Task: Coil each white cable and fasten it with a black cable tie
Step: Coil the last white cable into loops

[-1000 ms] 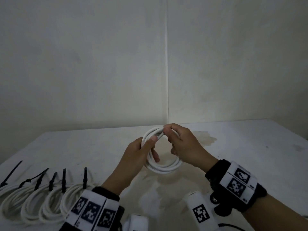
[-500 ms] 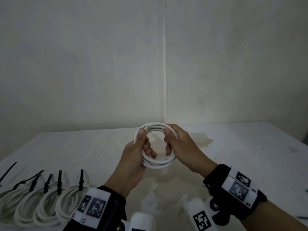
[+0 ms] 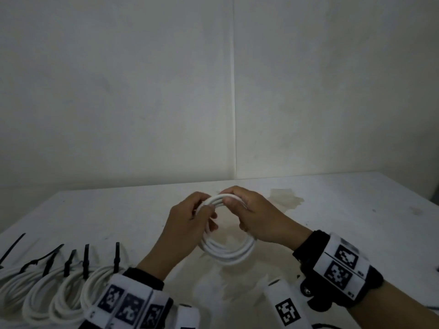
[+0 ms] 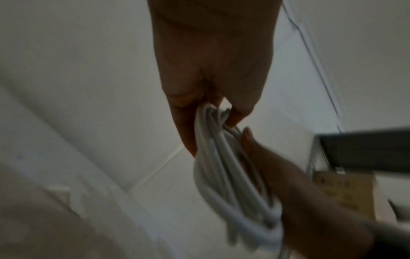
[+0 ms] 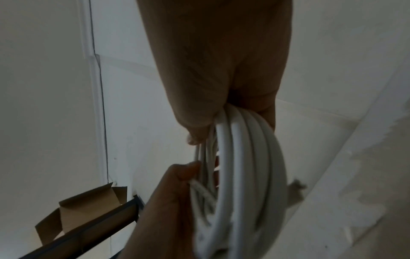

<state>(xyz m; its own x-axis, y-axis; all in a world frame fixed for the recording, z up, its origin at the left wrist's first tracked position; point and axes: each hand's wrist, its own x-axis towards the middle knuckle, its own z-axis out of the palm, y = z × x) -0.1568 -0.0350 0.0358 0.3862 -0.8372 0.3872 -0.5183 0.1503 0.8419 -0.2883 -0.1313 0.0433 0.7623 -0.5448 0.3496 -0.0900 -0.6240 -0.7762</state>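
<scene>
A coil of white cable (image 3: 228, 251) is held upright above the table between both hands. My left hand (image 3: 190, 222) grips the coil's left side, fingers curled through the loop. My right hand (image 3: 251, 214) pinches the top of the coil, thumb in front. In the left wrist view the left hand (image 4: 213, 105) clamps the bundled strands (image 4: 226, 168) while the right hand's thumb presses them. The right wrist view shows the coil (image 5: 244, 175) hanging from the right hand (image 5: 221, 119). No tie is on this coil.
Several coiled white cables (image 3: 71, 295) with black cable ties (image 3: 116, 257) lie in a row at the table's front left. A loose black tie (image 3: 13, 246) lies at the far left. A stain (image 3: 285, 198) marks the tabletop (image 3: 356, 222). A cardboard box (image 5: 84, 210) stands off the table.
The right hand has slid from the coil's right side up to its top. The left hand has shifted its hold on the left side. The coil has dropped slightly lower.
</scene>
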